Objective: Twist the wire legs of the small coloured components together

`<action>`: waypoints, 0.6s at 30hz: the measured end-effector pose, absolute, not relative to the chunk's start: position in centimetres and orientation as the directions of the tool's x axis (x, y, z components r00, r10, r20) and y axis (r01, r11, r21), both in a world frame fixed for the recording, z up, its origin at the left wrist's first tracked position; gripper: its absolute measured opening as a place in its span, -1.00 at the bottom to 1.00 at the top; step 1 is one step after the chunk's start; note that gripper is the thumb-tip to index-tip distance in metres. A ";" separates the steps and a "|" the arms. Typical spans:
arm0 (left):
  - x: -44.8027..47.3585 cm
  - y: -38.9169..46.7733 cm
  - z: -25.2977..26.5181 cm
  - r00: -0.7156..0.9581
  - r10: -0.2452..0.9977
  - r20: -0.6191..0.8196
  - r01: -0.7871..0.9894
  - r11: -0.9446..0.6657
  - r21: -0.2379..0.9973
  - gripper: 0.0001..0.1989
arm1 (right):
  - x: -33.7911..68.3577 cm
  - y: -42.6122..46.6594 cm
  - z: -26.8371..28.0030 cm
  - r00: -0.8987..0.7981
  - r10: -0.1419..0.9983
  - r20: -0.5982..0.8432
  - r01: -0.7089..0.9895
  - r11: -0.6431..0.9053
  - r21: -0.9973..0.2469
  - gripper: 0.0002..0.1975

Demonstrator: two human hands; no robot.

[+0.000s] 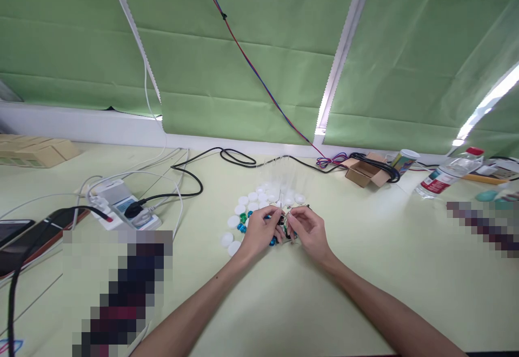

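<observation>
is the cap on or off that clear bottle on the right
On: the red cap sits over the neck of the clear bottle. How tightly, I cannot tell.

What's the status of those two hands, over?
Left hand, right hand close together; anything pinched too small to tell. Blue pieces beside the left. White discs nearby.

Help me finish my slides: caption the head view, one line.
The left hand and right hand, close together beside white discs and blue pieces on a pale table.
</observation>
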State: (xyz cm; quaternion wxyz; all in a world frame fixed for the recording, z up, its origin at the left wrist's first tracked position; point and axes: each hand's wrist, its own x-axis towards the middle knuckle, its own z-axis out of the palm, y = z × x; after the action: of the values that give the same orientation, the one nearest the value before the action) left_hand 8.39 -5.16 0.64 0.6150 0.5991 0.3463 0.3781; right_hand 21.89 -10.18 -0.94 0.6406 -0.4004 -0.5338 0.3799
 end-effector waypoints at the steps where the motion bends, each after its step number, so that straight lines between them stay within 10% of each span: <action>1: 8.4 -5.1 0.7 0.476 0.879 0.028 -0.050 -0.005 0.999 -0.69 | 21.9 -10.2 -1.0 0.134 0.914 0.383 -0.058 0.393 -0.918 -0.86; 18: 8.3 -5.3 1.0 0.500 0.866 0.029 -0.030 -0.017 0.999 -0.70 | 22.5 -10.5 -0.9 0.033 0.895 0.445 0.081 0.441 -0.894 -0.77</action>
State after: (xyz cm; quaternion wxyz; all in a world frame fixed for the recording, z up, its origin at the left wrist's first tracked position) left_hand 8.27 -5.31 0.95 0.6125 0.6122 0.3413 0.3654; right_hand 22.54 -10.53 -0.85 0.5949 -0.4029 -0.6055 0.3422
